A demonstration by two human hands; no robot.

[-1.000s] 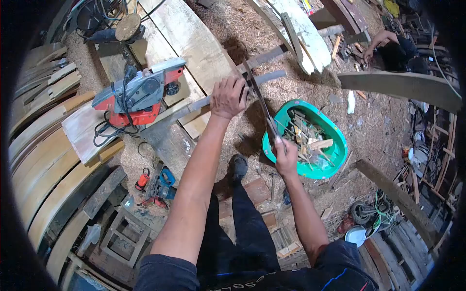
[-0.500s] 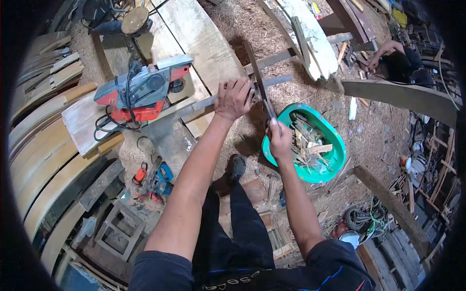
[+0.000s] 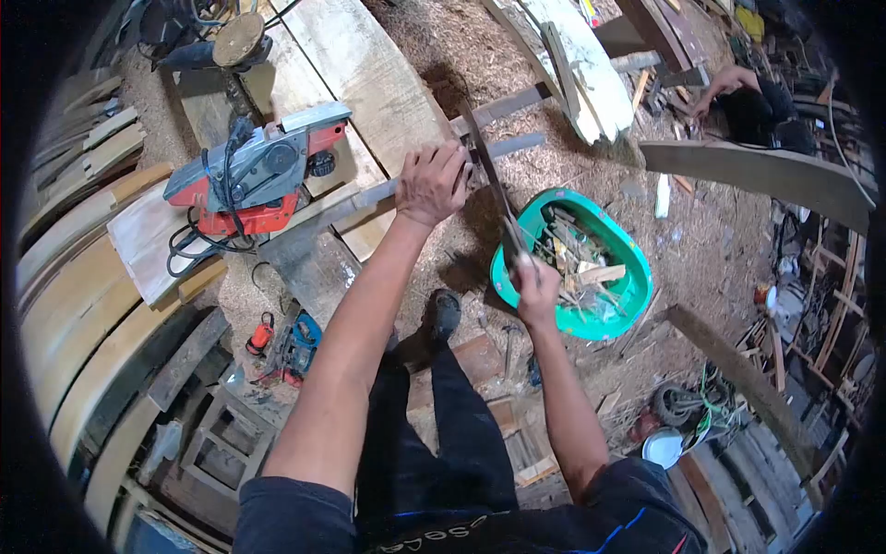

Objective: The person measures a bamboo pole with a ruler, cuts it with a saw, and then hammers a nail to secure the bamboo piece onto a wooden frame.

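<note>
My left hand (image 3: 432, 183) presses down on a narrow grey wood strip (image 3: 515, 146) that lies across the edge of a wide plank (image 3: 378, 69). Wrapped round the handle of a handsaw (image 3: 489, 171) is my right hand (image 3: 535, 290). The dark blade points up and away, crossing the strip just right of my left fingers. Beneath and beside my right hand stands a green basin (image 3: 640, 268) with wood offcuts (image 3: 600, 274) in it.
A red and grey electric planer (image 3: 258, 175) with its cord rests on planks at the left. Curved boards (image 3: 101, 319) line the far left. A co-worker's arm (image 3: 715, 88) shows at the upper right. Power tools (image 3: 300, 346) lie on the floor by my feet.
My right hand has drawn back toward me with the saw. My left hand stays on the strip. The whole view has shifted slightly.
</note>
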